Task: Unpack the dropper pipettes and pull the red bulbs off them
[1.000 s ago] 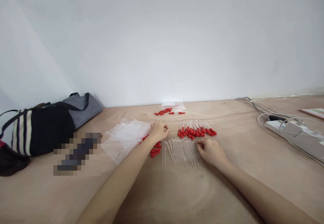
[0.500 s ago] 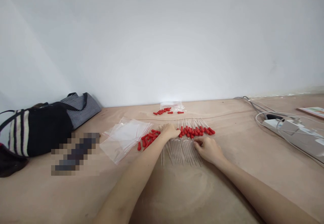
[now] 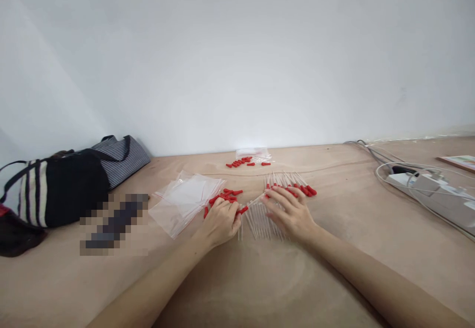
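Observation:
My left hand (image 3: 222,220) is closed on a red rubber dropper bulb (image 3: 243,210), its neck pointing right. More red bulbs (image 3: 227,198) lie loose just beyond these fingers. From the fingertips of my right hand (image 3: 291,212) a thin clear dropper tube (image 3: 256,201) slants down toward that bulb; whether the two touch I cannot make out. Below, a row of clear tubes (image 3: 260,224) lies side by side on the table, partly under my right hand. Behind that hand rests a row of droppers (image 3: 310,190) with red bulbs fitted, some hidden by the fingers.
Clear zip bags (image 3: 181,202) are stacked left of the loose bulbs. Farther back lie a few red bulbs (image 3: 241,161) and a small clear bag (image 3: 252,154). A black striped bag (image 3: 74,189) sits at left, a power strip (image 3: 430,194) with cables at right.
My left hand has come back from the dropper row to the loose bulbs and now grips one. My right hand has shifted slightly left, with a tube at its fingertips.

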A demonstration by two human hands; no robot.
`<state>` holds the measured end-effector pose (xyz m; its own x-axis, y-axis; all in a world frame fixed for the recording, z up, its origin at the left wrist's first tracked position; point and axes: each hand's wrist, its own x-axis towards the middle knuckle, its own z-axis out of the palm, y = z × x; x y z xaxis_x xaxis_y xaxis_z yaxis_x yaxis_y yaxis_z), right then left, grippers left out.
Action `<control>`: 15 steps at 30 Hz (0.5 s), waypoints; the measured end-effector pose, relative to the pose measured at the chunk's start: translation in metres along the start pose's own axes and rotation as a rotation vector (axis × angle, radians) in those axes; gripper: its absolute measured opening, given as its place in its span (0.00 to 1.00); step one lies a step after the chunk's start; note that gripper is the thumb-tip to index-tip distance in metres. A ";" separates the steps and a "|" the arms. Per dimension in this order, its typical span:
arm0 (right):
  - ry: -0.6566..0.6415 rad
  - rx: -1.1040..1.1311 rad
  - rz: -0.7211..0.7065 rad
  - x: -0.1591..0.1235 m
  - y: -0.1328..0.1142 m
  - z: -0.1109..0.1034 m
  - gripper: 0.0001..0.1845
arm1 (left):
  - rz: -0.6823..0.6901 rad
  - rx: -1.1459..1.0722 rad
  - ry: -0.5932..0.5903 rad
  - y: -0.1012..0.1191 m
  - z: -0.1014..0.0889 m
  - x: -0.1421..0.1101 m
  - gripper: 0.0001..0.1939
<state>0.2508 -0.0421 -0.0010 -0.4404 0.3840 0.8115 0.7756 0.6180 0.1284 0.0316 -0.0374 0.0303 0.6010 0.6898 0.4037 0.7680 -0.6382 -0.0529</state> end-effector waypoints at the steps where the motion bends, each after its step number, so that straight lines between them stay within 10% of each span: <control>1: -0.032 0.006 -0.051 0.002 -0.004 0.001 0.17 | 0.073 0.039 0.050 0.000 0.002 -0.005 0.07; 15: -0.066 0.102 -0.045 0.000 -0.006 0.011 0.10 | 0.081 -0.175 0.209 0.015 0.028 -0.001 0.08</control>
<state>0.2412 -0.0382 -0.0083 -0.5047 0.3968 0.7667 0.7059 0.7010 0.1019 0.0490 -0.0376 0.0034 0.5864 0.5605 0.5848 0.6584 -0.7503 0.0589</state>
